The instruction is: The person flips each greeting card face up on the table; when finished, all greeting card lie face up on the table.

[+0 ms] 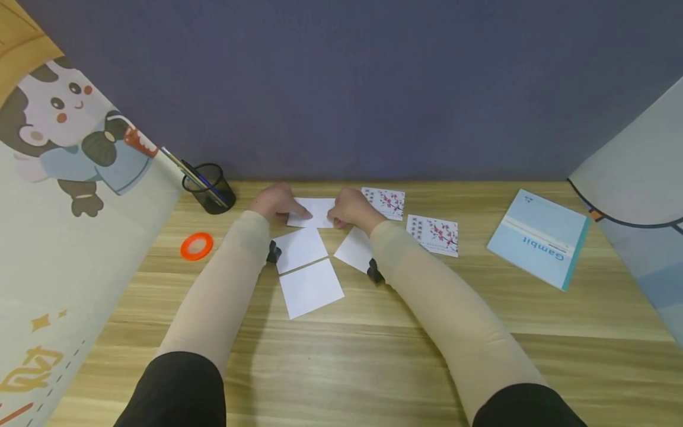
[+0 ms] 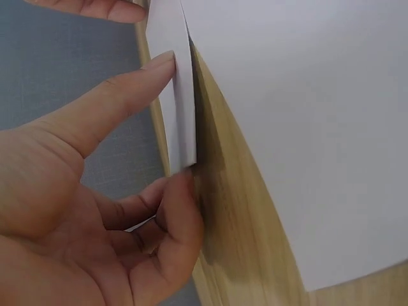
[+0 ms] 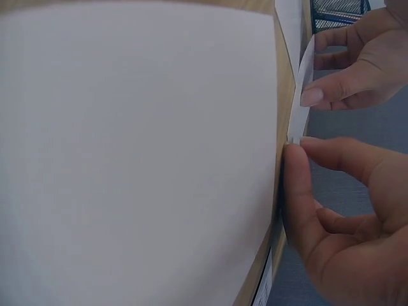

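A small white paper card (image 1: 319, 209) is held between both hands near the back of the table. My left hand (image 1: 275, 201) pinches its left end, the thumb lying across the face and the other fingers curled at the edge. On the opposite end, the thumb and index finger of my right hand (image 3: 344, 210) grip the card's corner. Just in front lie two white sheets (image 1: 311, 287), one below the other, partly beside the left wrist. Another white sheet (image 1: 353, 249) lies by the right wrist, partly hidden under the forearm.
Two cards printed with red blossoms, a back one (image 1: 392, 204) and a nearer one (image 1: 440, 234), lie right of the right hand. A light blue Gambit notebook (image 1: 533, 237) is farther right. On the left are an orange tape roll (image 1: 185, 249) and a black mesh pen cup (image 1: 223, 198).
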`<state>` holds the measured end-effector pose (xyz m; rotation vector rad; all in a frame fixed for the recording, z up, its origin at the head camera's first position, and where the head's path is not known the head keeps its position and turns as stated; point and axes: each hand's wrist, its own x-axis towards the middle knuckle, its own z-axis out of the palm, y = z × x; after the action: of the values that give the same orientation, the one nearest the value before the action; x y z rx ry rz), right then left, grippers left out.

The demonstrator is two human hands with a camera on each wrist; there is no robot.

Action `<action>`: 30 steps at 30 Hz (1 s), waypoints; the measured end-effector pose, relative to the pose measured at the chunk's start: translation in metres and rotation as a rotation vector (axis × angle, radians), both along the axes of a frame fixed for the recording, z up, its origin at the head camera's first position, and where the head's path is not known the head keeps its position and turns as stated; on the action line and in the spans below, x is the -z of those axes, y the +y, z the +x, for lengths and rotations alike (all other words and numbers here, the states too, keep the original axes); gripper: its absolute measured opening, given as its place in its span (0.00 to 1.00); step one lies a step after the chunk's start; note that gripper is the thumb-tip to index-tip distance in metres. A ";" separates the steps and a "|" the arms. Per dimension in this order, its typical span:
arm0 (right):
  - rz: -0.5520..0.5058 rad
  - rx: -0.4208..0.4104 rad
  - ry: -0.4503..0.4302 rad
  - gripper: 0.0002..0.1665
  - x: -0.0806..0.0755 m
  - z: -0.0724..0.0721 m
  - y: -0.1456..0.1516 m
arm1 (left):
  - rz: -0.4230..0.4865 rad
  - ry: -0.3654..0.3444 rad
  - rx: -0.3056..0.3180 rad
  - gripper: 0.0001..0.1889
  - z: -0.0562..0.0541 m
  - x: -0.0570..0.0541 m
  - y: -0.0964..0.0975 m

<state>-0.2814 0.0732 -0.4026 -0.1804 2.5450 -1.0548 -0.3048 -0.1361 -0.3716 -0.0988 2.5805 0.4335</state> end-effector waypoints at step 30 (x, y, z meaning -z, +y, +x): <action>-0.012 0.010 -0.012 0.17 0.000 -0.002 0.006 | 0.636 -0.077 -0.084 0.34 -0.003 -0.001 -0.024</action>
<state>-0.2839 0.0796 -0.4029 -0.1638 2.5325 -1.0716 -0.3077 -0.1599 -0.3701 0.0018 2.2494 1.2254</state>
